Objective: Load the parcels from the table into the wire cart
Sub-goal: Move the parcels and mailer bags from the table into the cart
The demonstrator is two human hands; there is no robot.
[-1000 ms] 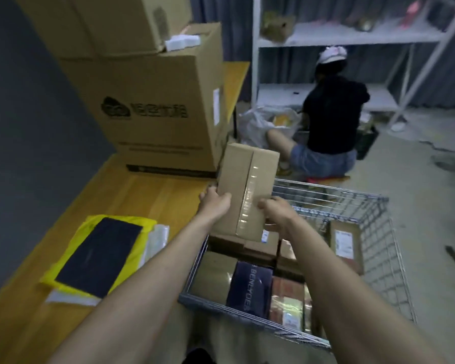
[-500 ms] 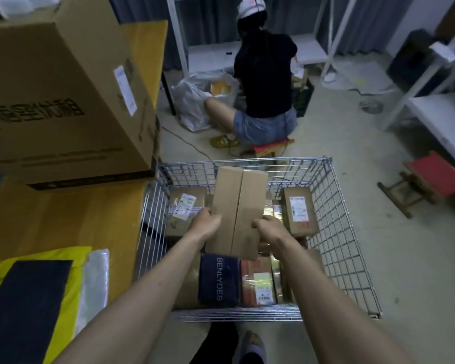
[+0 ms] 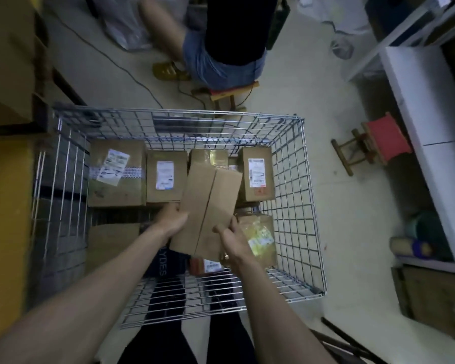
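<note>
While both my hands point(image 3: 172, 222) point(image 3: 230, 232) grip the box point(image 3: 208, 208) mid-frame over the cart point(image 3: 304, 206), I judge a tilted release could jam it.

Both bare forearms reach up from the bottom of the frame toward its centre, the left arm rising from the lower left corner, the right from the lower right, drawing closer together at the wrists. The left hand point(image 3: 172, 219) sits just left of centre, fingers curled under the left edge of a plain brown cardboard parcel point(image 3: 208, 206). The right hand point(image 3: 230, 232) lies slightly lower, thumb and fingers gripping the parcel's lower right edge.
</note>
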